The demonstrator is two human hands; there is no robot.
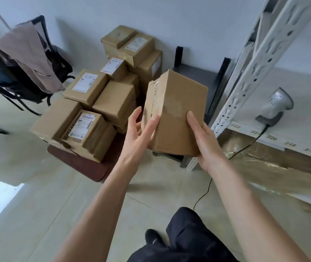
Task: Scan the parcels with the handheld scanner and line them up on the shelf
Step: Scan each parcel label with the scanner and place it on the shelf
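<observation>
— What have the hands got?
— The right hand (204,143) grips a plain cardboard parcel (175,112) from beneath, thumb curled up its near face. The left hand (138,132) is spread, straight fingers touching the taped left edge.
— Where is it held?
— In the air, between the parcel pile (98,93) on the left and the white shelf (249,127) on the right, bare floor (37,205) below.
— And the scanner?
— The handheld scanner (276,106) lies on the shelf, its cable (245,147) dropping over the numbered edge.
— Anything unclear?
— No label shows on the held parcel's visible faces. The right fingers are hidden under it. The shelf runs out of view.
</observation>
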